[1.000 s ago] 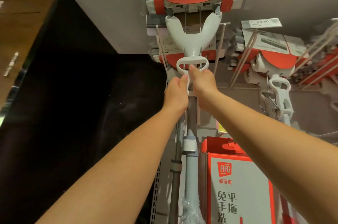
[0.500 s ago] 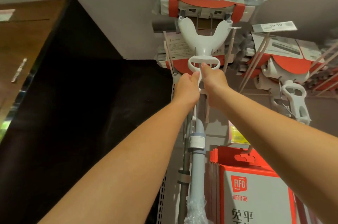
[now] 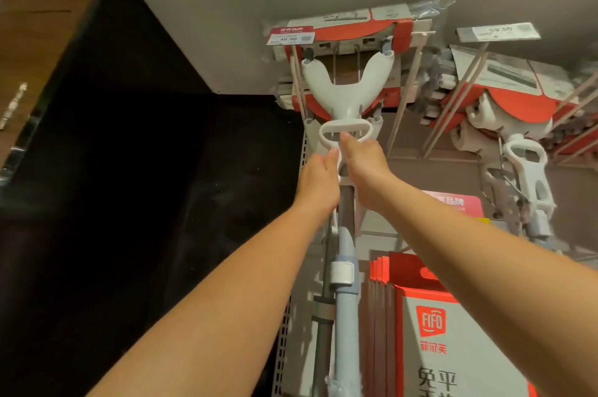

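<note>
The mop (image 3: pixel 348 89) hangs head-up on the wall (image 3: pixel 226 8) beside a price tag (image 3: pixel 290 35). Left hand (image 3: pixel 318 179) and right hand (image 3: pixel 365 166) clench their fingers round its neck below the white loop (image 3: pixel 344 131). Probably light, stiff, top-heavy: the neck is a sound hold.

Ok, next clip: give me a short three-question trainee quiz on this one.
1. True or false: the left hand and the right hand both hold the mop.
2. The red-topped price tag reads: A 49.90, B 19.90, C 99.00.
3. Fill in: the box at lower right is branded ____.
Key: 1 true; 2 A; 3 FIFO.
</note>
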`<act>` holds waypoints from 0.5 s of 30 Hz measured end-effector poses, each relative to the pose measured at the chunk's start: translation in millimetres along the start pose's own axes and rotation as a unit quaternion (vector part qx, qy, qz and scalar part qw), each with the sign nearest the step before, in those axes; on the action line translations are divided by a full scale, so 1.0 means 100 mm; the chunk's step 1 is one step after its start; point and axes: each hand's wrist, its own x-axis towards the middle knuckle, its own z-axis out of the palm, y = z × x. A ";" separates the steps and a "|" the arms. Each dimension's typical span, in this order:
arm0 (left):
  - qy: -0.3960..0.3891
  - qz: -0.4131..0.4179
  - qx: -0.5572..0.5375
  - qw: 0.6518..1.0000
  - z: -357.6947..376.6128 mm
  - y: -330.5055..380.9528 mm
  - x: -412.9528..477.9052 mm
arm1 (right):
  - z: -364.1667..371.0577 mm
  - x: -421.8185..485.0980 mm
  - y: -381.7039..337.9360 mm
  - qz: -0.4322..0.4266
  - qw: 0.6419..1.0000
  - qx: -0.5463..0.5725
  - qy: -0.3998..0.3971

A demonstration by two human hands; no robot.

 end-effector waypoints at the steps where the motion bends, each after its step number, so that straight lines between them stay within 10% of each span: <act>1: -0.004 -0.005 -0.001 1.000 -0.01 -0.04 -0.01 | 0.01 -0.01 0.04 0.002 1.000 -0.007 -0.002; 15: -0.045 -0.062 0.013 0.997 0.09 -0.73 -0.15 | 0.03 -0.15 0.72 0.042 0.998 -0.048 -0.005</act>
